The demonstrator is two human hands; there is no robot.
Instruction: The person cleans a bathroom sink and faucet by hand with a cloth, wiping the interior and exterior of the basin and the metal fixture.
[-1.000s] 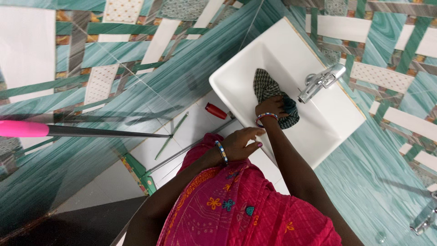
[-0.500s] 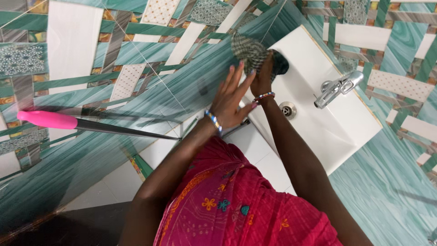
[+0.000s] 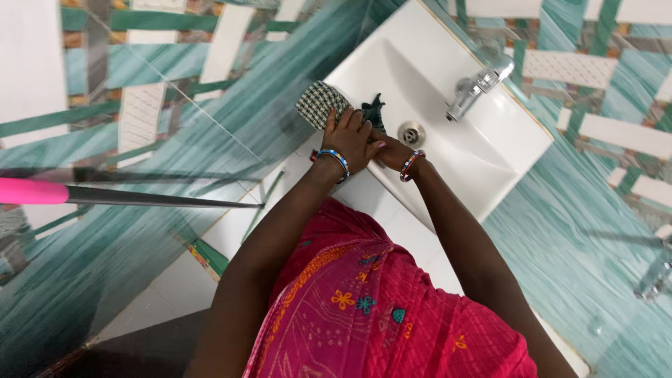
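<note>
Left hand (image 3: 348,136) & right hand (image 3: 389,148) grip checked cloth (image 3: 320,103).

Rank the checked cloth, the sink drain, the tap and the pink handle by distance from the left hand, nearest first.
1. Checked cloth, under the left hand.
2. Sink drain, just right of it.
3. Tap, at the basin's back edge.
4. Pink handle, far left.

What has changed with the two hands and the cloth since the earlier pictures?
The checked cloth left the basin below the tap and now sits at the front left rim of the white sink. The left hand, first idle near the body, has come up and now lies on the cloth. The right hand is partly hidden beneath it, at the cloth. The tap and the pink-handled stick remain as they were.
</note>
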